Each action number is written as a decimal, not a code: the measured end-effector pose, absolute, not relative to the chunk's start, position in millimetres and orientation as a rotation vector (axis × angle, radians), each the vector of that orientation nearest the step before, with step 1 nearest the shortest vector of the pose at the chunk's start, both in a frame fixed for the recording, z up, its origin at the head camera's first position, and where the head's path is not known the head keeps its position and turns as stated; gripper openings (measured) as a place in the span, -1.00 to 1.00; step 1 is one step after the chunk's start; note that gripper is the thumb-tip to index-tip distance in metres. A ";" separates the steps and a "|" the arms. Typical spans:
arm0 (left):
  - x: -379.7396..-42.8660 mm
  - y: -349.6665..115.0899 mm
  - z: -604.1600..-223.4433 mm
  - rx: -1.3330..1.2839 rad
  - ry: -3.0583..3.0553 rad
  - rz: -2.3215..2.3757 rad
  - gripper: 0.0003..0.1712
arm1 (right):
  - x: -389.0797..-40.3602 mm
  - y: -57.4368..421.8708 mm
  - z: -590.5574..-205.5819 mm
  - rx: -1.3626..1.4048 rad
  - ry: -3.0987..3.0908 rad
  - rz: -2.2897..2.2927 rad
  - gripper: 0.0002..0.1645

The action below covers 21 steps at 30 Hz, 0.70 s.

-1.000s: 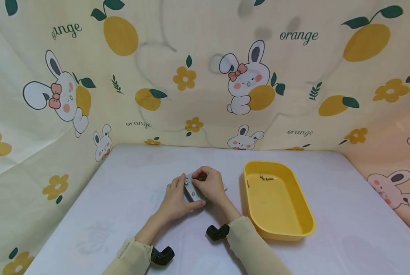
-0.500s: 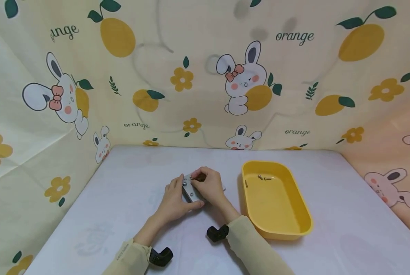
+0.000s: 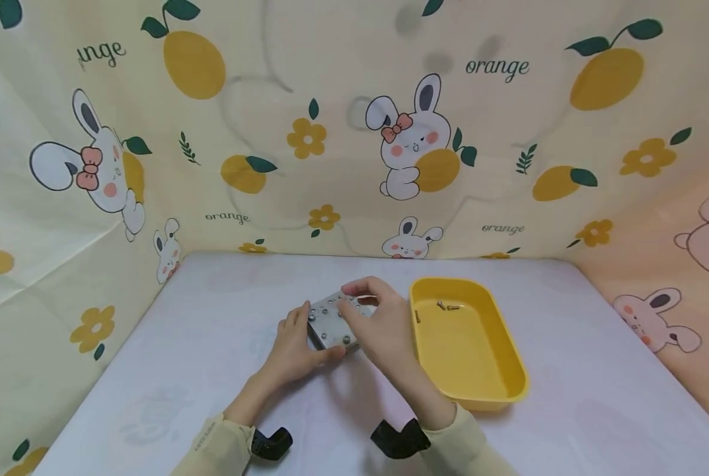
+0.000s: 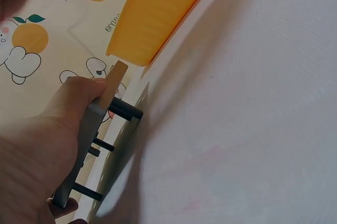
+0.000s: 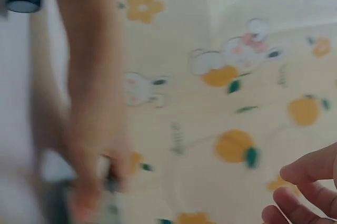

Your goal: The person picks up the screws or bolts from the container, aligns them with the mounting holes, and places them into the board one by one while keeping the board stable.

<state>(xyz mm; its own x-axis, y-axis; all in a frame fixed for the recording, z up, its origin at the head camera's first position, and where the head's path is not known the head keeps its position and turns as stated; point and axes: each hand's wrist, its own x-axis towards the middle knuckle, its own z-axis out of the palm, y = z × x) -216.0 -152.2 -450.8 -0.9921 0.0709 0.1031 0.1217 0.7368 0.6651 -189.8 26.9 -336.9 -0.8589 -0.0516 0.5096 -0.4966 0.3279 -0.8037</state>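
My left hand (image 3: 291, 347) grips a flat grey metal plate (image 3: 329, 328) by its edges, with the thumb along the near side. Screw heads dot the plate's top face. In the left wrist view the plate (image 4: 93, 126) is seen edge-on, and threaded screw shanks (image 4: 125, 108) stick out from its underside above the white table. My right hand (image 3: 386, 324) hovers over the plate's right part and partly covers it. In the right wrist view, the fingers (image 5: 310, 174) of that hand are loosely bent with nothing between them.
Close to the right of my right hand stands a yellow tray (image 3: 470, 360), with a few small screws (image 3: 452, 308) at its far end. A fabric screen (image 3: 306, 185) printed with rabbits and oranges rises behind and beside the white table (image 3: 170, 370).
My right hand has let go at the plate's top face, spread its fingers and moved to the right, uncovering more screw heads. My left hand keeps its hold on the plate.
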 end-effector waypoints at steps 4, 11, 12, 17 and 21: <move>-215.6 -151.3 -450.0 -0.149 -2.858 -1.102 0.48 | -189.1 60.0 -311.6 0.466 -2.177 1.562 -0.84; -214.3 -150.2 -448.4 -0.150 -2.865 -1.108 0.46 | -236.1 134.0 -309.1 0.249 -2.267 1.788 -0.77; -214.1 -150.1 -448.3 -0.151 -2.867 -1.112 0.46 | -244.5 143.0 -311.4 0.220 -2.285 1.874 -0.75; -213.2 -149.7 -448.2 -0.143 -2.871 -1.123 0.45 | -276.8 172.8 -330.2 0.049 -2.365 2.284 -0.69; -212.2 -148.8 -446.6 -0.152 -2.856 -1.134 0.45 | -290.7 181.1 -354.6 0.043 -2.561 2.166 -0.64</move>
<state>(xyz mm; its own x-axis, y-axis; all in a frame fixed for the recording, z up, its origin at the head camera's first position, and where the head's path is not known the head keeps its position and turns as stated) -212.2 -148.8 -446.6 -0.9930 0.0680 0.0965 0.1157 0.7238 0.6802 -290.7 181.1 -354.6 -0.9770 -0.1560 -0.1452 0.1172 0.1753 -0.9775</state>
